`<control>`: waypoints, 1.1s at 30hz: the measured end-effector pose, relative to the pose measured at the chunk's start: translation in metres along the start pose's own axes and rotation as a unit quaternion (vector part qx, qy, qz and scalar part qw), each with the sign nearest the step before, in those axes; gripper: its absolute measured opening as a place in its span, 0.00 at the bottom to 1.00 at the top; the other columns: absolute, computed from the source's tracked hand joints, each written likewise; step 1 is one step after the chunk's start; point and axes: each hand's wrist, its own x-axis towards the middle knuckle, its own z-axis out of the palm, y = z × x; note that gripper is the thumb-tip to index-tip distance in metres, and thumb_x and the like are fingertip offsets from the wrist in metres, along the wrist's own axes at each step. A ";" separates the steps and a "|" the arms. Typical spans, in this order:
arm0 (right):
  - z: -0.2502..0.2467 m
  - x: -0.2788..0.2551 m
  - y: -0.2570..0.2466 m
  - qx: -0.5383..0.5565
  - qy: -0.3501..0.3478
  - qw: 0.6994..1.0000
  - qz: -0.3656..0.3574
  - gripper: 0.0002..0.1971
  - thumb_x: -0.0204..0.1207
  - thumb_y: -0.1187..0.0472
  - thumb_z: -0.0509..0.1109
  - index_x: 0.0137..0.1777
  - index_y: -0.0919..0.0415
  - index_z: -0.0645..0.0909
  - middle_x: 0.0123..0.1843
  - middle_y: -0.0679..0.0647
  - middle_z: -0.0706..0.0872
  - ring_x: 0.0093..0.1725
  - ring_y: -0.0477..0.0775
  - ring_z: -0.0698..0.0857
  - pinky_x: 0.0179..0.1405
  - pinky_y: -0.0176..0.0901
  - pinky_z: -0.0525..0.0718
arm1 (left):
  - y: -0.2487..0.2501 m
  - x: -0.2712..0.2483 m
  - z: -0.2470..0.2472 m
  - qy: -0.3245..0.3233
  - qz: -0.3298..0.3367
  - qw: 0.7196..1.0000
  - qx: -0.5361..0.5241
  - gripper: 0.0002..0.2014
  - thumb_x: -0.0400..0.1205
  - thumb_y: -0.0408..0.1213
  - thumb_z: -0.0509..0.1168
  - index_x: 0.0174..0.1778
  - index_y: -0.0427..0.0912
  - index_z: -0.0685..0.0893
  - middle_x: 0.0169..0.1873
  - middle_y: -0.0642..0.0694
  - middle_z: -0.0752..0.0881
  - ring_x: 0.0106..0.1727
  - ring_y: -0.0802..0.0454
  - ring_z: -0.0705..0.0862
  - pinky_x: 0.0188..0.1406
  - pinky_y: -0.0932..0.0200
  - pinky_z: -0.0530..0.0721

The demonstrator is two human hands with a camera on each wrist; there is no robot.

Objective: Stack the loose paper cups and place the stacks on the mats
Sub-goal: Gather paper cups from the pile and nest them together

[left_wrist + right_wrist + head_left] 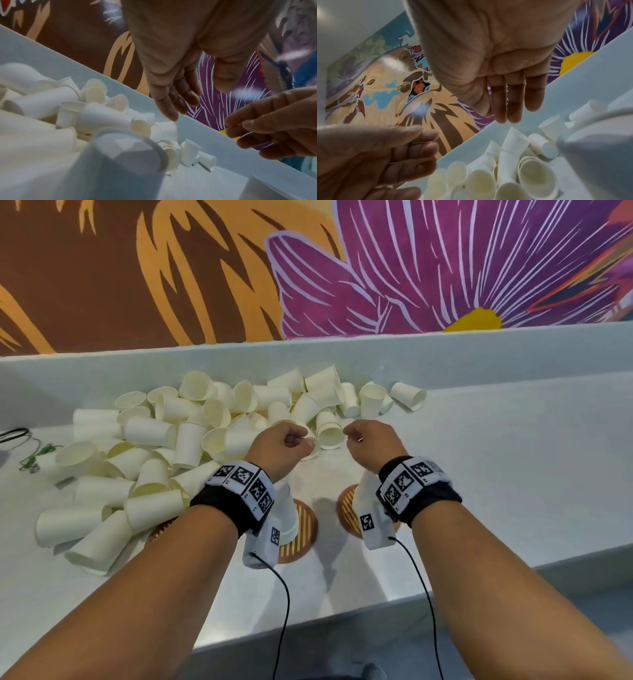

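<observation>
While your left hand [286, 445] and right hand [368, 440] hung loosely curled and empty, the cup pile [191, 426] lay just beyond your fingertips, nearer the left

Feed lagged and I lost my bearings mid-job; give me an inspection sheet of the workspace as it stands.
Surface: pale grey counter, raised back ledge.
Job's things: heap of loose white paper cups, mostly on their sides; round striped brown mats near the front edge, cup stacks standing on two.
Clutter: nothing seen.
Grippers: left hand and right hand hover over the heap, fingers loosely curled, holding nothing.
Cables: black wrist-camera leads; black and green wires at far left.
Surroundings: painted mural wall.
</observation>
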 end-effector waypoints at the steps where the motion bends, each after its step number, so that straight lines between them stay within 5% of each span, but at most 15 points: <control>1: -0.006 0.003 0.005 -0.001 0.003 1.000 0.006 0.15 0.80 0.62 0.62 0.65 0.55 0.83 0.64 0.55 0.85 0.64 0.56 0.82 0.66 0.43 0.75 | 0.004 0.003 0.003 -0.002 -0.002 1.000 -0.014 0.15 0.79 0.41 0.70 0.60 0.43 0.83 0.49 0.48 0.86 0.52 0.51 0.84 0.50 0.61 0.84; 3: -0.017 0.010 0.016 -0.005 0.008 1.000 0.014 0.15 0.80 0.62 0.63 0.64 0.55 0.83 0.64 0.55 0.85 0.64 0.56 0.82 0.66 0.43 0.76 | 0.012 0.011 0.011 -0.012 -0.003 1.000 -0.026 0.15 0.78 0.40 0.70 0.60 0.42 0.83 0.49 0.47 0.86 0.54 0.48 0.85 0.57 0.48 0.86; 6: -0.034 0.020 0.034 -0.004 0.022 0.999 0.024 0.14 0.80 0.62 0.62 0.62 0.54 0.84 0.61 0.55 0.87 0.61 0.56 0.84 0.65 0.44 0.79 | 0.022 0.026 0.024 -0.015 -0.006 0.999 -0.028 0.14 0.77 0.39 0.71 0.59 0.42 0.84 0.49 0.47 0.86 0.55 0.47 0.85 0.57 0.43 0.86; 13: -0.074 0.056 0.081 -0.011 0.022 0.999 0.022 0.15 0.80 0.63 0.61 0.62 0.57 0.85 0.61 0.57 0.86 0.58 0.58 0.84 0.59 0.46 0.83 | 0.057 0.070 0.065 -0.002 -0.021 0.999 -0.043 0.14 0.79 0.35 0.70 0.61 0.40 0.84 0.48 0.47 0.84 0.50 0.49 0.85 0.49 0.49 0.90; 19: -0.097 0.097 0.119 -0.037 0.011 0.999 0.013 0.15 0.80 0.64 0.61 0.61 0.57 0.85 0.60 0.57 0.86 0.57 0.59 0.83 0.55 0.42 0.80 | 0.074 0.110 0.086 0.017 -0.058 0.997 -0.046 0.14 0.79 0.33 0.69 0.61 0.40 0.83 0.44 0.51 0.82 0.50 0.49 0.84 0.51 0.48 0.89; 23: -0.103 0.126 0.141 -0.071 -0.004 0.997 -0.001 0.14 0.81 0.62 0.61 0.60 0.56 0.85 0.56 0.57 0.87 0.46 0.56 0.81 0.43 0.39 0.74 | 0.077 0.129 0.097 0.024 -0.079 0.996 -0.032 0.14 0.79 0.32 0.68 0.61 0.40 0.83 0.45 0.50 0.82 0.52 0.47 0.84 0.53 0.47 0.88; 33: -0.079 0.166 0.136 -0.061 -0.035 0.997 -0.013 0.16 0.80 0.66 0.60 0.61 0.58 0.85 0.59 0.57 0.87 0.59 0.59 0.84 0.59 0.46 0.82 | 0.060 0.165 0.094 0.012 -0.085 0.995 0.042 0.14 0.78 0.35 0.70 0.60 0.43 0.85 0.52 0.47 0.85 0.54 0.47 0.86 0.54 0.47 0.88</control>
